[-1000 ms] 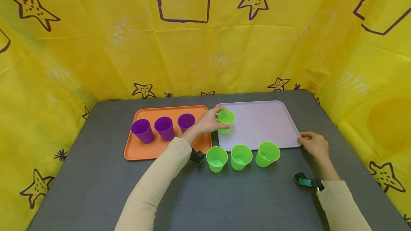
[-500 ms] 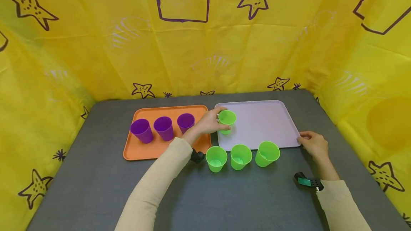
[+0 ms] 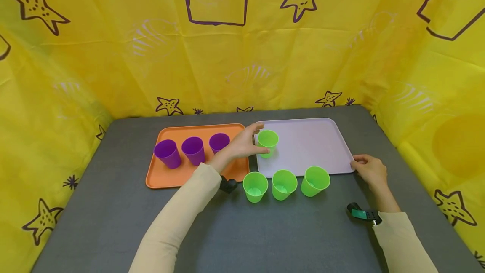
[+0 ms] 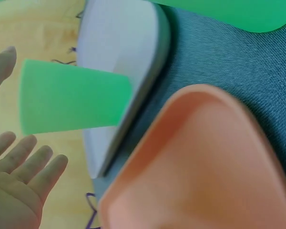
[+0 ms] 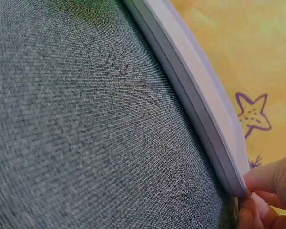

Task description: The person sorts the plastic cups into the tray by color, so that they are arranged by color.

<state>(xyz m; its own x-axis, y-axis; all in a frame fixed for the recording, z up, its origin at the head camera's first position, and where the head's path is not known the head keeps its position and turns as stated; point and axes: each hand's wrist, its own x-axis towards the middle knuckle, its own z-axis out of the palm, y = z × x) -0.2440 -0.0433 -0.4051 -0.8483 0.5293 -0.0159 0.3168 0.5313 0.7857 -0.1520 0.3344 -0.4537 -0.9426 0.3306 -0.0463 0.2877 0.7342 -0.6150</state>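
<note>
A green cup (image 3: pixel 268 141) stands upright at the left end of the lavender tray (image 3: pixel 312 146). My left hand (image 3: pixel 245 141) is beside this cup with thumb and fingers spread; in the left wrist view a gap shows between the fingers and the cup (image 4: pixel 76 98). At the tray's near right corner, my right hand (image 3: pixel 372 172) pinches the rim between thumb and fingers, as the right wrist view shows on the tray (image 5: pixel 195 100). Three more green cups, a left one (image 3: pixel 255 188), a middle one (image 3: pixel 284 185) and a right one (image 3: pixel 315 181), stand along the tray's near edge.
To the left lies an orange tray (image 3: pixel 239 167) bearing three purple cups (image 3: pixel 168 155) in a row; my left forearm passes over its right part. The grey table (image 3: pixel 288 235) is bounded by a yellow patterned cloth (image 3: pixel 227 70) at the back and sides.
My left hand has let go of the green cup; its fingers have spread and it has drawn slightly left. The cup stays on the lavender tray. My right hand has not moved.
</note>
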